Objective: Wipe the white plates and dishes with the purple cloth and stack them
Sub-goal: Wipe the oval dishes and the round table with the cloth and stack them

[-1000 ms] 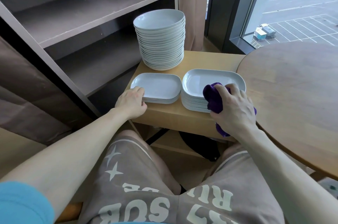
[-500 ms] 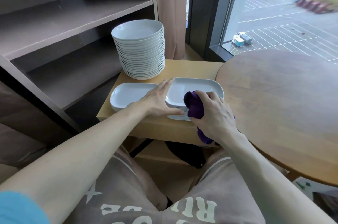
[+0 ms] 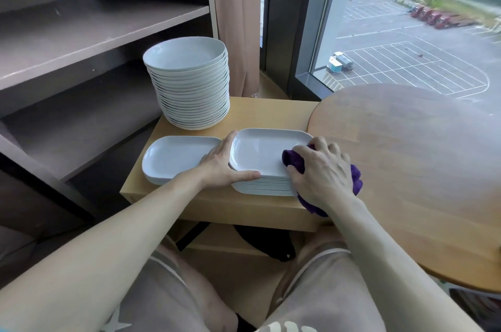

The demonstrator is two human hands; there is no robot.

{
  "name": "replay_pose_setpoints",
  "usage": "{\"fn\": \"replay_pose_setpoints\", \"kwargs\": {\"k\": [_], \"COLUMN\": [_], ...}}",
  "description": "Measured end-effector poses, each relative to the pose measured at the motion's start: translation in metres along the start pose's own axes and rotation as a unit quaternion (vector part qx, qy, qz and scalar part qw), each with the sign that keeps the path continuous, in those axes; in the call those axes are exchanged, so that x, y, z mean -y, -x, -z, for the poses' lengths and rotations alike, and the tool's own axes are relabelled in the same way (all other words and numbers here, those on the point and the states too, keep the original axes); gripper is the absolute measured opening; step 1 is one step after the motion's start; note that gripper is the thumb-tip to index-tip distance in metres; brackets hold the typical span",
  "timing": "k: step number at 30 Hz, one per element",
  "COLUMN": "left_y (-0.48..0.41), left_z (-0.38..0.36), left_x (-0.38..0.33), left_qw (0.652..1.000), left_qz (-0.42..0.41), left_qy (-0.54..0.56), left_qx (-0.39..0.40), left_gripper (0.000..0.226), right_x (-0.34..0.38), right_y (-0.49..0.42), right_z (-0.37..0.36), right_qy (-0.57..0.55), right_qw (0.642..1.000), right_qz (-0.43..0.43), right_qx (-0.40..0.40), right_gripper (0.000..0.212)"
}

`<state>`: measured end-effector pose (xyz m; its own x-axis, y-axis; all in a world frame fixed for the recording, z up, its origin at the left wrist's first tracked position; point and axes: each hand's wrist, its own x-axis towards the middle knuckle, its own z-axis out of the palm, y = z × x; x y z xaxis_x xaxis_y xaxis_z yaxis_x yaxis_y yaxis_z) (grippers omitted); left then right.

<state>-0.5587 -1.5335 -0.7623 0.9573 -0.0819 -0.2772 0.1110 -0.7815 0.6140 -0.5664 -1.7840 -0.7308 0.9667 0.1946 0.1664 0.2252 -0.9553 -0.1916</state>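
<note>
Head view: our right hand [image 3: 322,174] is clenched round the purple cloth [image 3: 294,159], pressing it on the top rectangular dish [image 3: 259,151] of the stack [image 3: 267,187] on the bench [image 3: 271,112]. Our left hand [image 3: 222,166], fingers straight, braces that dish's near corner. We should wipe with light strokes, so the stack does not slide.

A low light-wood surface [image 3: 271,112] stands in the middle of the room's corner. Left of it rises a dark brown shelf unit [image 3: 95,28] with bare boards. Behind it hangs a pinkish curtain [image 3: 235,19] beside a dark window frame [image 3: 298,19]. To its right a round wooden table [image 3: 420,169] overlaps its edge. Beyond, the window [image 3: 406,33] lets in daylight and shows a car park [image 3: 406,66] far below.
</note>
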Motion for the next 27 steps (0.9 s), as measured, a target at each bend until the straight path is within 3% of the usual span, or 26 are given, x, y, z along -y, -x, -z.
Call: {"fn": "replay_pose_setpoints", "kwargs": {"k": [4, 12, 20, 27], "left_y": [-0.001, -0.002, -0.008, -0.003], "left_z": [0.001, 0.0, -0.004, 0.003], "left_x": [0.0, -0.001, 0.004, -0.002], "left_qw": [1.0, 1.0, 0.999, 0.999], "left_qz": [0.005, 0.023, 0.009, 0.008], "left_qy": [0.004, 0.002, 0.034, 0.036], "left_qx": [0.008, 0.011, 0.003, 0.018], "left_gripper": [0.133, 0.127, 0.132, 0.131], "right_x": [0.023, 0.043, 0.083, 0.089], "right_y": [-0.033, -0.073, -0.075, -0.072], "right_z": [-0.001, -0.019, -0.025, -0.01], "right_qy": [0.062, 0.092, 0.013, -0.04], "right_qw": [0.996, 0.995, 0.993, 0.972], "right_qz": [-0.005, 0.016, 0.11, 0.189], "right_qx": [0.059, 0.019, 0.042, 0.137], "right_gripper": [0.042, 0.038, 0.037, 0.033]}}
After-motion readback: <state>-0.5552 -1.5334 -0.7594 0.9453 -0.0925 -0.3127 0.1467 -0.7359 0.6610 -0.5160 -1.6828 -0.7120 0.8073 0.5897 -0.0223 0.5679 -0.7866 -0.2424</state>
